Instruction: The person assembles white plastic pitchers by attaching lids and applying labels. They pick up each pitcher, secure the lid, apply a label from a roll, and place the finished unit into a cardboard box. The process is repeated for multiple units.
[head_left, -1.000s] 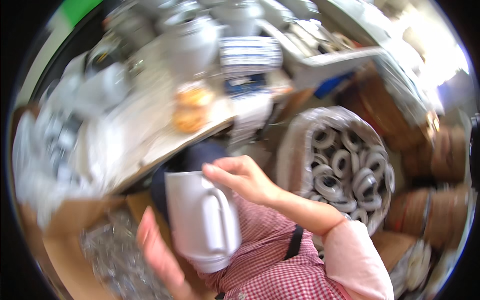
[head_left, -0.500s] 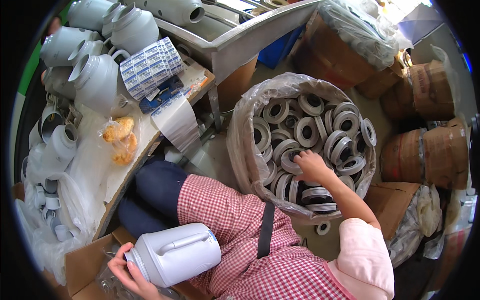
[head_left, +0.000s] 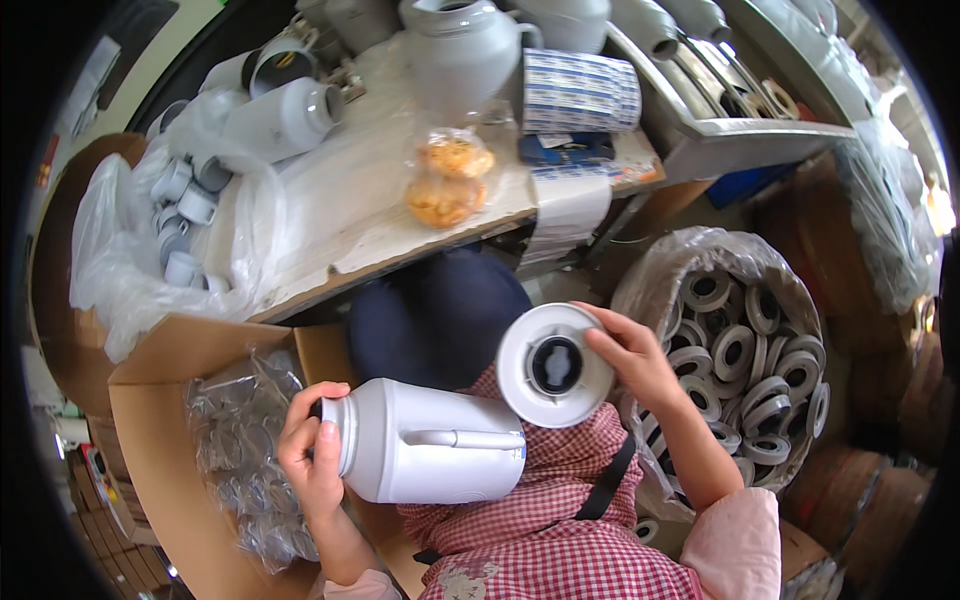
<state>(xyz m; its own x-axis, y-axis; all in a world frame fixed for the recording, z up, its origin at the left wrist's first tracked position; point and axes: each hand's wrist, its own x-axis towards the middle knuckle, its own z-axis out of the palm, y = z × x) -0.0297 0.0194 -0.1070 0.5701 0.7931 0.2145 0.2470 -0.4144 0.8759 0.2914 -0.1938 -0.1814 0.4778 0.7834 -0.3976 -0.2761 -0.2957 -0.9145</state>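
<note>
My left hand (head_left: 312, 450) is wrapped round the neck of a light grey vacuum jug (head_left: 440, 445). The jug lies on its side above my lap, its handle facing up and its base to the right. In my right hand (head_left: 635, 360) is a round grey base cap (head_left: 556, 366) with a black centre, gripped by its right rim. The cap is tilted to face me beside the jug's base; I cannot tell whether they touch. On the right, a plastic-lined tub (head_left: 645, 280) holds several similar caps (head_left: 735, 350).
An open carton (head_left: 150, 400) with clear plastic-wrapped pieces (head_left: 245, 440) stands at left. The worktable (head_left: 345, 215) bears bagged buns (head_left: 445, 180), a label roll (head_left: 580, 90), grey jugs (head_left: 460, 50) and small grey cups (head_left: 185, 205). Brown cartons (head_left: 880, 460) stand far right.
My right hand has come out of the tub with a base cap and moved left to the jug. The jug stays in my left hand; the view has swung left.
</note>
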